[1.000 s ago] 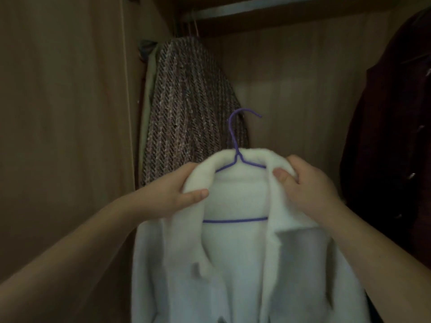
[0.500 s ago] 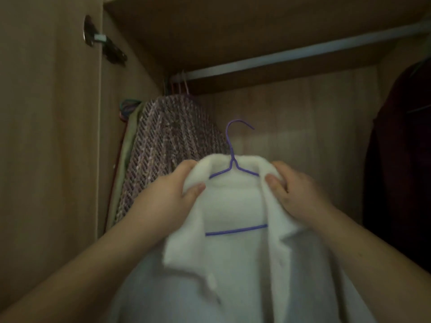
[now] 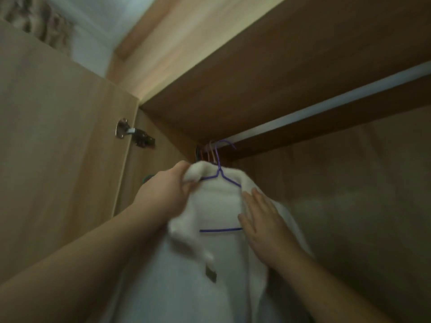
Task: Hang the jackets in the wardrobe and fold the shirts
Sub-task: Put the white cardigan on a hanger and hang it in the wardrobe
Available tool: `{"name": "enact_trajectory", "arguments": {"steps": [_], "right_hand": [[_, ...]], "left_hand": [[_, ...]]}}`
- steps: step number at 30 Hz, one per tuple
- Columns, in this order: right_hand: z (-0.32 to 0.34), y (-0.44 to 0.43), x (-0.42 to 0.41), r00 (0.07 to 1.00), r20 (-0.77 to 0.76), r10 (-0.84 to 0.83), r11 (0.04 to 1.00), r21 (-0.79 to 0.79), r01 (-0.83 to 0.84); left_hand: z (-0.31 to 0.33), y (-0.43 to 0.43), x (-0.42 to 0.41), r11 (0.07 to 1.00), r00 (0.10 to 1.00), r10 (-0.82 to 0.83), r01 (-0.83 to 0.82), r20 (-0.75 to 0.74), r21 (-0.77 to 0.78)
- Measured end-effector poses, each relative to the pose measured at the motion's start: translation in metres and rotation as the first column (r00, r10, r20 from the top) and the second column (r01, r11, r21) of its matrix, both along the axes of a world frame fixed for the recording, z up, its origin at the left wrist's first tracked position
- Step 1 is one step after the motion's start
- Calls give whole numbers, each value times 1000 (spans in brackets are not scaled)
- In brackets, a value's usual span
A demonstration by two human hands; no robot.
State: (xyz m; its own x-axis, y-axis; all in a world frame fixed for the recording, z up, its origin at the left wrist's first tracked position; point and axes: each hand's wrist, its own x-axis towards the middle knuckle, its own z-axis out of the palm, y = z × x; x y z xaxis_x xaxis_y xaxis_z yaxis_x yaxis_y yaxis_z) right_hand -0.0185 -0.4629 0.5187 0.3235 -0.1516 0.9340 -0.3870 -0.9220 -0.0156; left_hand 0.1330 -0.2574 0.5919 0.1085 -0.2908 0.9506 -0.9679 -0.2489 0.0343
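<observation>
White fleece jacket [image 3: 217,206] on purple wire hanger [image 3: 221,230], hook up at wardrobe rail [image 3: 326,108]; seated or not, cannot tell. Left hand [image 3: 168,192] clamped on collar, right hand [image 3: 263,227] flat, fingers [image 3: 257,199] straight on shoulder. Confirm hook over rail before letting go; avoid crowding neighbouring hooks [image 3: 207,153]

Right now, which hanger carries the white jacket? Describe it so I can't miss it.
Follow the pale rail high in the wardrobe down to its left end. There a thin purple wire hanger rises from the collar of the white jacket. The other hooks bunched beside it are pinkish or dark; only this one is purple.
</observation>
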Motion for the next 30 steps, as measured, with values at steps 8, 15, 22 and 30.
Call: {"name": "enact_trajectory", "arguments": {"steps": [8,15,22,30], "right_hand": [[55,-35,70,995,22,98,991,89,-99],[102,-54,112,993,42,108,993,41,-110],[121,-94,123,992,77,96,995,10,-97],[83,-116,108,992,54,112,983,140,-119]], "left_hand": [[55,-32,18,987,987,150,-146,57,-72],[88,-57,56,974,977,193,-180,87,-135],[112,-93,61,977,975,181,-163,126,-140],[87,-120,40,984,975,178,-172,135,-55]]}}
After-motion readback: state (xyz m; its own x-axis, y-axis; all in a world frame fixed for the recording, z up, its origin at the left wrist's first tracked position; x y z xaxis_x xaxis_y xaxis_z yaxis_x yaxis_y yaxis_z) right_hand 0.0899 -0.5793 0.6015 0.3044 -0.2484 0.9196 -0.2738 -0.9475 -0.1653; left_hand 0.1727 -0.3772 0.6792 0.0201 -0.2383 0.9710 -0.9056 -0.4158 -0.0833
